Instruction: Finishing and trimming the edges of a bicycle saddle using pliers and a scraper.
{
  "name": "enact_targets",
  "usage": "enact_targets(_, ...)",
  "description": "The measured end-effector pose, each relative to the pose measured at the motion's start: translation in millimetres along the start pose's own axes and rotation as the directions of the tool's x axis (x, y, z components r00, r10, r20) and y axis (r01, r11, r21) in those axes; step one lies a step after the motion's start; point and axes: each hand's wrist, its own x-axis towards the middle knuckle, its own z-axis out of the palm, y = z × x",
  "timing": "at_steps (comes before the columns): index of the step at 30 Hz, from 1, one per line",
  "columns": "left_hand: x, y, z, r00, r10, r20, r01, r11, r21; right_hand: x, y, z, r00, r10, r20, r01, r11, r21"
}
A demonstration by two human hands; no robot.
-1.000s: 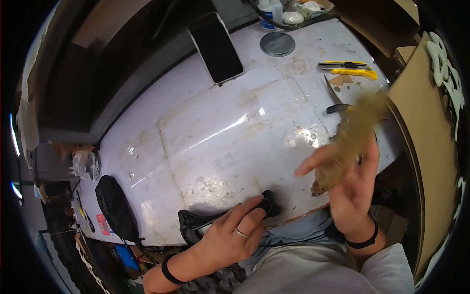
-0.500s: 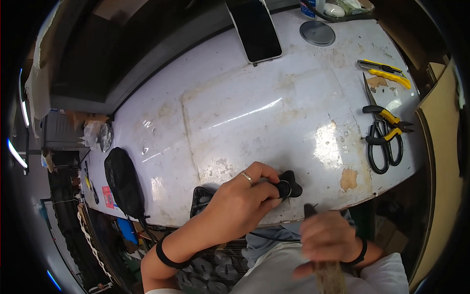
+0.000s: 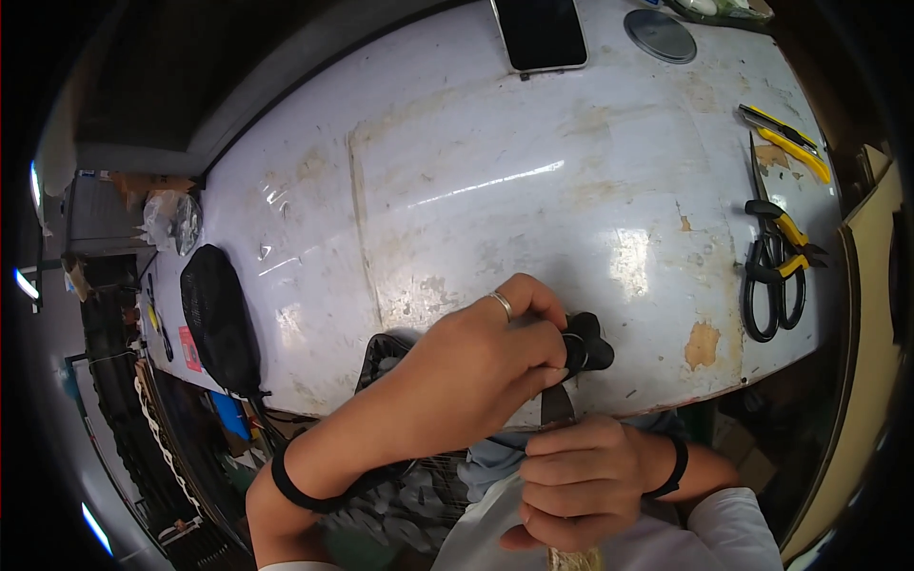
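Note:
My left hand [image 3: 505,357], with a ring on one finger, is closed around a small black lobed piece [image 3: 594,346] near the table's front edge. The rounded lobes stick out to the right of my fingertips, and a thin light ring shows on it. My right hand [image 3: 586,481] wraps round the pale, worn handle of a knife [image 3: 558,404]. Its short dark blade points up, its tip close beside my left fingertips and the black piece; whether they touch I cannot tell. Most of the handle is hidden by my fingers.
On the white table [image 3: 476,228] lie a phone [image 3: 543,36], a round grey lid [image 3: 661,36], a yellow cutter [image 3: 785,143], black scissors [image 3: 762,290] and yellow-handled pliers [image 3: 785,243]. A black mesh pouch [image 3: 217,319] lies left. Grey pieces [image 3: 400,504] sit below my left forearm.
My right hand has moved left and turned, bringing the knife blade up beside the black piece. My left hand keeps its hold. The whole view has shifted slightly.

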Motion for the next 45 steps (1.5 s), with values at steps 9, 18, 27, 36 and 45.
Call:
enact_targets(9, -22.8, 4.3, 35.4, 0.926, 0.374, -0.045, -0.286, 0.775, 0.563, 5.0, -6.2, -18.3, 0.965, 0.240, 0.104, -0.248, 0.966, 0.079)
enact_targets(18, -79.9, 6.5, 37.1, 0.877, 0.177, -0.446, 0.198, 0.715, 0.671, -3.8, -8.7, -8.0, 0.969, 0.241, -0.045, -0.233, 0.962, 0.141)
enact_targets(27, -58.6, -6.4, 26.0, 0.825, -0.077, -0.561, 0.220, 0.957, 0.192, 7.6, -21.2, -14.5, 0.984, 0.157, -0.089, -0.128, 0.956, 0.264)
enact_targets(36, -61.2, -10.8, 29.3, 0.824, 0.057, -0.563, 0.154, 0.935, 0.320, 9.1, -5.4, -4.1, 0.985, 0.155, -0.070, -0.133, 0.959, 0.251)
enact_targets(45, -66.2, -3.9, 37.2, 0.795, 0.058, -0.604, 0.200, 0.915, 0.351, -3.0, 2.2, -8.3, 0.955, 0.276, -0.111, -0.213, 0.893, 0.396)
